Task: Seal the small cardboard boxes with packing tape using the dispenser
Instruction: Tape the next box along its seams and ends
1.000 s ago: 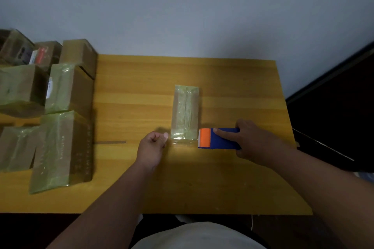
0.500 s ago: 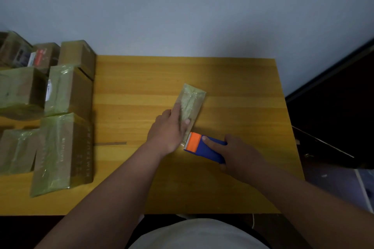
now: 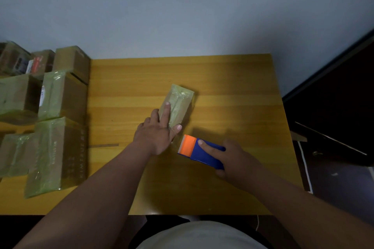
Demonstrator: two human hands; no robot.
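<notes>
Taping a small box on a wooden table

Taped boxes (image 3: 50, 119) crowd the table's (image 3: 232, 87) left edge; mid-table, the left hand (image 3: 155, 135) presses straight fingers flat on the small tilted box (image 3: 181, 105), and just right of it the right hand (image 3: 236, 159) grips the blue-and-orange dispenser (image 3: 199, 150), forefinger along its top.

You are standing at a small packing station set up in what looks like a plain room of a home or small office. The wooden table (image 3: 222, 87) is pushed against a bare pale wall (image 3: 182, 6), and a stack of taped cardboard boxes (image 3: 50, 111) crowds its left side. A blue and orange tape dispenser (image 3: 194, 149) lies on the tabletop, and dark furniture (image 3: 334, 107) stands to the right of it.
</notes>
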